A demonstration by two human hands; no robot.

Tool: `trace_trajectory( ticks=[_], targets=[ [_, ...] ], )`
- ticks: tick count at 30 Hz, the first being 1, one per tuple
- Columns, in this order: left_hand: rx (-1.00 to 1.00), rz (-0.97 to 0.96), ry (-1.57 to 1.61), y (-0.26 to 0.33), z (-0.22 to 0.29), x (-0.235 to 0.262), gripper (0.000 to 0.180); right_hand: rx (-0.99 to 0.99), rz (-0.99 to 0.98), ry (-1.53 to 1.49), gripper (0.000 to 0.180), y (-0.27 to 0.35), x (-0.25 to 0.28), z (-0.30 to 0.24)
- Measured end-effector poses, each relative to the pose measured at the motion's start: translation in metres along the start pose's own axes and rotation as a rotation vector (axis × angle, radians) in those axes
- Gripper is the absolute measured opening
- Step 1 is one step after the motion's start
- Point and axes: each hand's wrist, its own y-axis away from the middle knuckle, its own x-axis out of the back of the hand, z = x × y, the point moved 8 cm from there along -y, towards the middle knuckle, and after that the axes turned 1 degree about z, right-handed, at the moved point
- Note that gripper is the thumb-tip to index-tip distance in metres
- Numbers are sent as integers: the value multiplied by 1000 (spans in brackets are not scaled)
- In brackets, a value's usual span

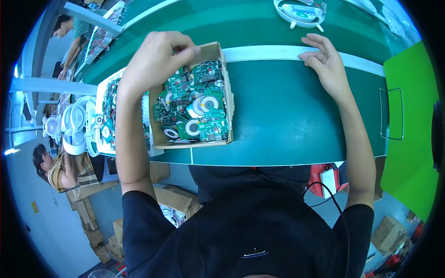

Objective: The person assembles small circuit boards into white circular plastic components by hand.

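Observation:
My left hand (162, 58) is over the far left corner of an open cardboard box (229, 106), its fingers curled together. Whatever they hold, if anything, is hidden. The box is packed with green circuit boards (211, 129), loose wires and white ring-shaped coils (209, 103). Out to the right, my right hand (327, 62) is raised near the white strip (264, 53) along the back of the bench. Its fingers are bent and apart from the thumb, with nothing visible between them.
Left of the box stands a white tray (99, 92) of more circuit boards, beside stacked white ring-shaped housings (76, 125). Another white housing (301, 16) lies beyond the strip. A bright green panel (412, 129) with a wire handle borders the green bench (282, 111). Two people work at left.

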Motion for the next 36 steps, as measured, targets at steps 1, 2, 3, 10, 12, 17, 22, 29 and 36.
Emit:
trace_trajectory(
  ticks=[1, 2, 3, 10, 12, 17, 22, 29, 36],
  targets=[
    [9, 6, -9, 3, -7, -2, 29, 8, -9, -7, 54, 0, -1, -1],
    [-38, -125, 44, 7, -7, -15, 27, 1, -20, -10, 53, -1, -3, -1],
    [-87, -257, 102, 11, -6, -31, 26, -9, -28, -9, 51, 0, -4, 0],
    [-80, -154, -48, 17, -12, -58, 43, 20, -90, 14, 38, -3, -12, -2],
    [-151, -98, -113, 17, -6, -57, 40, 16, -30, 8, 34, -3, -4, -4],
    [-119, -112, 24, 17, -12, -64, 31, -57, -10, 40, 18, 8, -13, 1],
    [-105, -66, 7, 21, -14, -67, 30, -38, -117, 26, 16, 24, -40, -17],
    [-109, -91, 139, 15, -11, -61, 35, -81, -164, 83, 13, 23, -45, -19],
    [-101, -156, 197, 13, -13, -66, 37, -60, -187, 116, 12, 25, -47, -19]
  ],
)
